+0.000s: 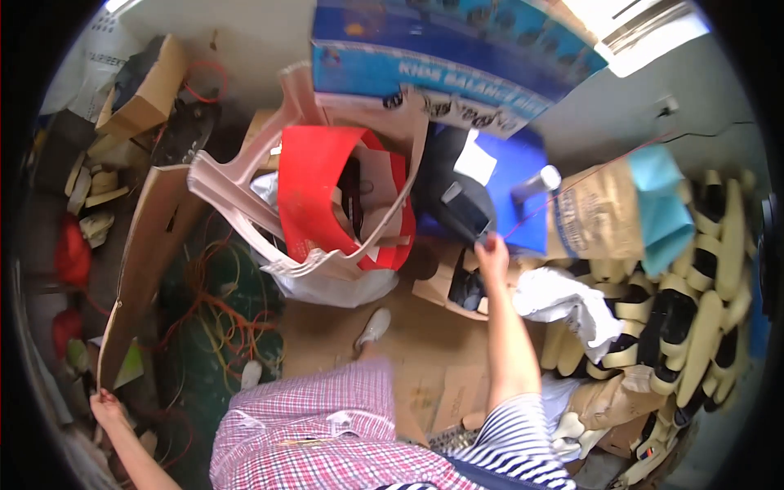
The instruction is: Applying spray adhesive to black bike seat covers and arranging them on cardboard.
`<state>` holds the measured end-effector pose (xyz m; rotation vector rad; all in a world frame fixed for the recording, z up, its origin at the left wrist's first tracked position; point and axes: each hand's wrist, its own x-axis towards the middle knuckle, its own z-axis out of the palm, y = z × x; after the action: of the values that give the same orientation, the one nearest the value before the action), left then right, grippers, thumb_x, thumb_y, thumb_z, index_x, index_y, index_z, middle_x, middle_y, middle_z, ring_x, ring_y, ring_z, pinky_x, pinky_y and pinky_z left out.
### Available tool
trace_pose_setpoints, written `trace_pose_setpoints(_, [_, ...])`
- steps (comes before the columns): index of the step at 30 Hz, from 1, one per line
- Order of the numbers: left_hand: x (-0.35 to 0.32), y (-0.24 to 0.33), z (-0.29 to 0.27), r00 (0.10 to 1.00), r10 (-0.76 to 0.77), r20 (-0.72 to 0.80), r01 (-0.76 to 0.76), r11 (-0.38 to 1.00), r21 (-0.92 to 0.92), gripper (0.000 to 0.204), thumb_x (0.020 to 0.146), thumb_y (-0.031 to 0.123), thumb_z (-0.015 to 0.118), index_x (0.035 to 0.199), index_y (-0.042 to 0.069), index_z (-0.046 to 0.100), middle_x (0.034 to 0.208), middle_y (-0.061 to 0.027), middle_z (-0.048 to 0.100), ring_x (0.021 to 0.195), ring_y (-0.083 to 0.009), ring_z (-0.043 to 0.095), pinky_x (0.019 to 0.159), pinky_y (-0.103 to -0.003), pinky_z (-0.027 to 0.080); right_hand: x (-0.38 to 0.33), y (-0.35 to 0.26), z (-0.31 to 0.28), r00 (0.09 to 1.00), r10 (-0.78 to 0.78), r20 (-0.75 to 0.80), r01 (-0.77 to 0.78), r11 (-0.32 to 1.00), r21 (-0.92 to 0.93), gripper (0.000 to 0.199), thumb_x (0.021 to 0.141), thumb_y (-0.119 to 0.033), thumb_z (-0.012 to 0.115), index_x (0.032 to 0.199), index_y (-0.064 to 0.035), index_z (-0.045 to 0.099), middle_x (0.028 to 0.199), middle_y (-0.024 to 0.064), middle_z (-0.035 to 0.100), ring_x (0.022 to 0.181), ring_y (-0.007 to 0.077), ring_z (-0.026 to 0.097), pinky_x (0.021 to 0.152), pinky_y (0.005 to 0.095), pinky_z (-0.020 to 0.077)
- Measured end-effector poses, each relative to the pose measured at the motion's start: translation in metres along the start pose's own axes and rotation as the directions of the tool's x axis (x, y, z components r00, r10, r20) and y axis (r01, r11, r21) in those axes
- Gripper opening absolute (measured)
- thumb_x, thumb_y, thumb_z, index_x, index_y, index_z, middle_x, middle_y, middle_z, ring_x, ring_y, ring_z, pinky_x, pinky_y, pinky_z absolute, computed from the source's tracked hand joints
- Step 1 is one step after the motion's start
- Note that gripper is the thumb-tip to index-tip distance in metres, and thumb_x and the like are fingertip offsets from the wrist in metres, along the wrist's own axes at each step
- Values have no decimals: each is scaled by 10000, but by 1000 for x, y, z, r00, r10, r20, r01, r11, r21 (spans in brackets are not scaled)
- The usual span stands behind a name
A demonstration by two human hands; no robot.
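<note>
Cardboard sheet (147,261) pinched in left fingers (104,402)

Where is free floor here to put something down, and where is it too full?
Bare cardboard floor lies between the white shoe and the right hand's forearm. Left, tangled cords fill the ground beside the cardboard sheet in the left hand. Right, stacked foam pieces crowd everything.

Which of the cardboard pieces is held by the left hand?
The long flat cardboard sheet standing on the left; the left hand grips its lower corner. Other boxes lie untouched.
</note>
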<state>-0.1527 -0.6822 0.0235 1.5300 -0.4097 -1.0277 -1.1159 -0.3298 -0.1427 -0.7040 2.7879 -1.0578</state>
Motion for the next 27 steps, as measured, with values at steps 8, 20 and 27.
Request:
trace_pose_setpoints(8, [-166,-49,38,943,-102,-315,126,990,56,117,792,69,472,866,21,548,748,-98,655,516,-177,570,458,-258,507,102,31,70,930,-51,363,175,932,-316,704,668,-211,773,1293,-89,473,1312,144,438,1233,334,386,1038,411,343])
trace_pose_setpoints(20, [-229,-111,56,729,-280,-625,319,946,-52,213,788,56,388,867,33,585,731,-67,650,513,-166,527,422,-243,419,127,39,66,889,-202,412,296,939,-178,822,596,-183,802,1330,-136,435,1180,141,468,1167,329,411,1017,408,325])
trace_pose_setpoints(27, [-237,-141,41,726,-340,-598,386,921,-54,189,814,78,403,864,33,580,720,-75,654,501,-168,550,427,-253,449,110,50,56,916,-228,331,305,930,-204,853,628,-194,805,1372,-163,388,1340,166,385,1285,358,315,1071,432,258])
